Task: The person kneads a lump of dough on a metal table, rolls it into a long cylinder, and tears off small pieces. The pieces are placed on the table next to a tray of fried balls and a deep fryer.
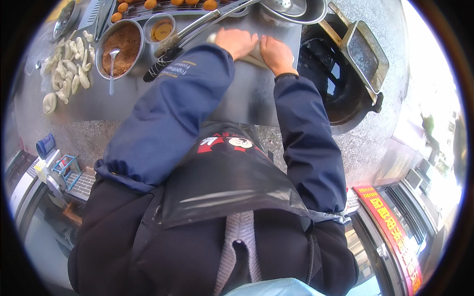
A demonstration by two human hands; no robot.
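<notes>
Both hands meet at the far middle of the metal worktop, over a pale length of what looks like dough [253, 60]. My left hand [236, 42] is curled closed on it, and a pale end shows just left of the knuckles. Close beside it, my right hand [276, 53] is also closed on the dough; its fingertips are hidden. Left of my hands lie long-handled tongs [205, 22] and a dark-handled tool [159, 65]. Farther left stand a bowl of brown crumbly filling [126, 42] with a spoon [113, 64] in it, and a small bowl of yellowish liquid [161, 30].
Several pale dough pieces [66, 69] lie piled at the left. Round golden balls [150, 4] sit on a rack at the back. On the right, a large black wok of dark oil [326, 74] has a rectangular wire strainer [366, 55] across its rim. Metal bowls [308, 10] stand behind it.
</notes>
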